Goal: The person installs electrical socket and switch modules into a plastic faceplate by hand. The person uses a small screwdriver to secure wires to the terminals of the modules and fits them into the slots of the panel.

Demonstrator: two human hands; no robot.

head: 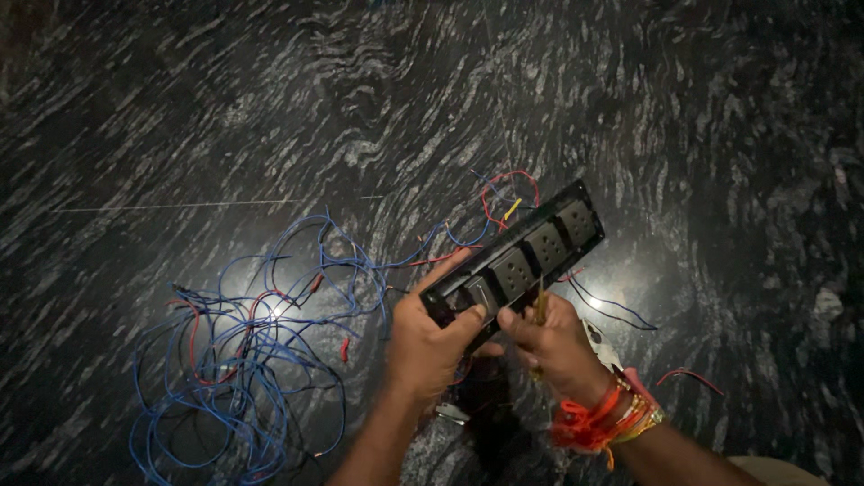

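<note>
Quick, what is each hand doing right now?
Left hand: closed around the near end of the black socket strip.
Right hand: fingers closed on a thin yellow-handled tool, its tip at the strip.

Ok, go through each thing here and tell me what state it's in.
Socket strip: lifted off the floor, tilted, gripped at its near end.
Left hand: closed on the strip.
Right hand: closed on a yellow-handled tool.
Blue and red wires: loose, tangled on the floor.
</note>
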